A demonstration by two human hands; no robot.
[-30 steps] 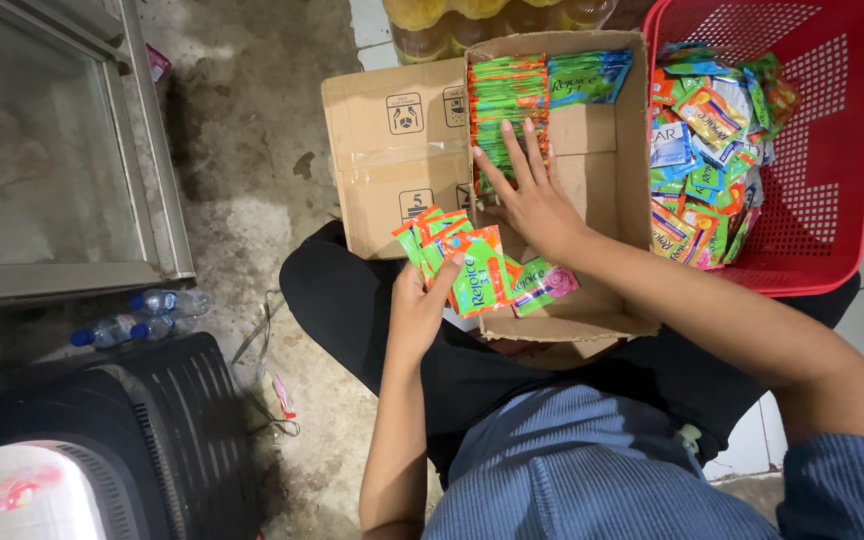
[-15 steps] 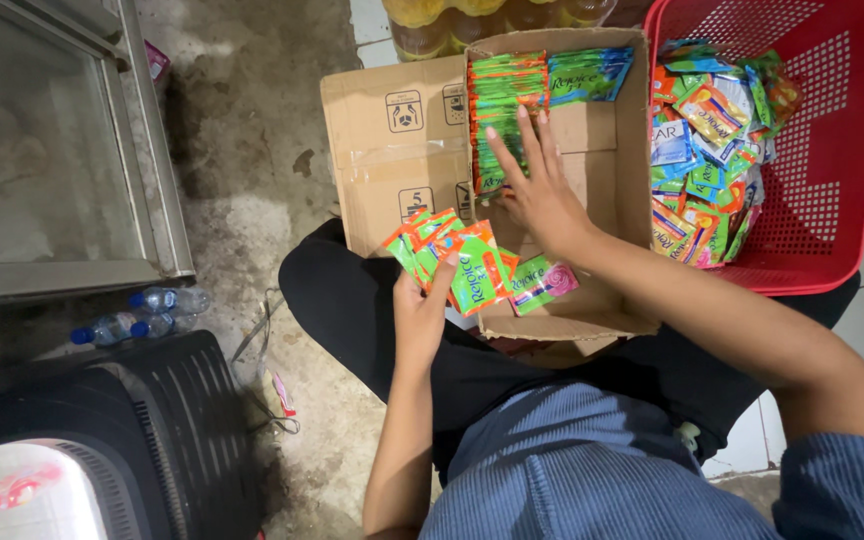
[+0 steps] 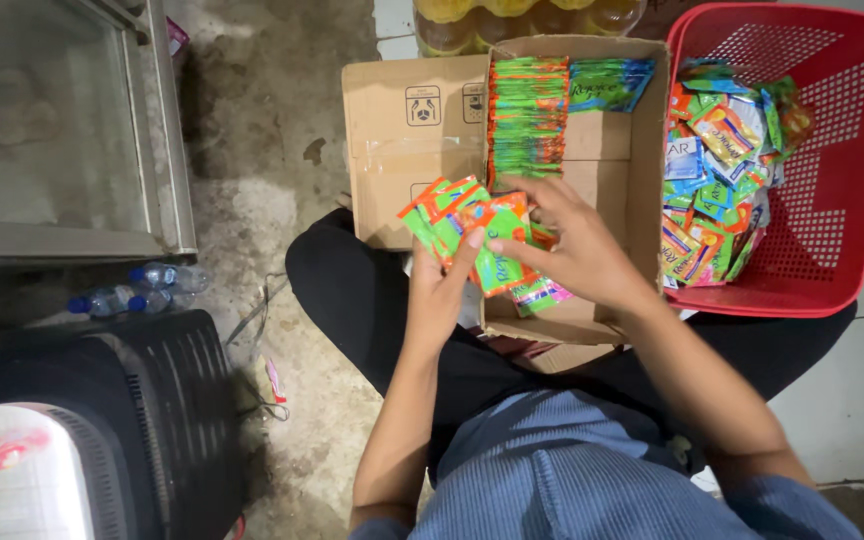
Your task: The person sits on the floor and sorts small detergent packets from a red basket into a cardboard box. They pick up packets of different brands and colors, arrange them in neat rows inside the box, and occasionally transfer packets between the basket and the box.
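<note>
My left hand (image 3: 444, 285) is closed around a fan of little green and orange packets (image 3: 457, 225), with my thumb lying across the front of them. My right hand (image 3: 572, 250) is right next to it, and its fingers are bent and pinching the edge of the same bunch, so both hands hold the packets together. One more packet, pink and green (image 3: 540, 294), peeks out under my right hand. The bunch sits just above the near end of an open brown cardboard box (image 3: 602, 160) that rests against my lap. At the far end of the box, a neat row of green and orange packets (image 3: 526, 118) stands on edge, and some blue and green packets (image 3: 609, 84) lie beside them. To my right, touching the box, is a red plastic basket (image 3: 832, 190) with a mixed pile of bright packets (image 3: 717, 190) in it. To my left, on the dirty floor, two small clear bottles (image 3: 137, 292) lie near a metal cabinet (image 3: 72, 150). A black plastic crate (image 3: 162, 400) is close to my left knee.
</note>
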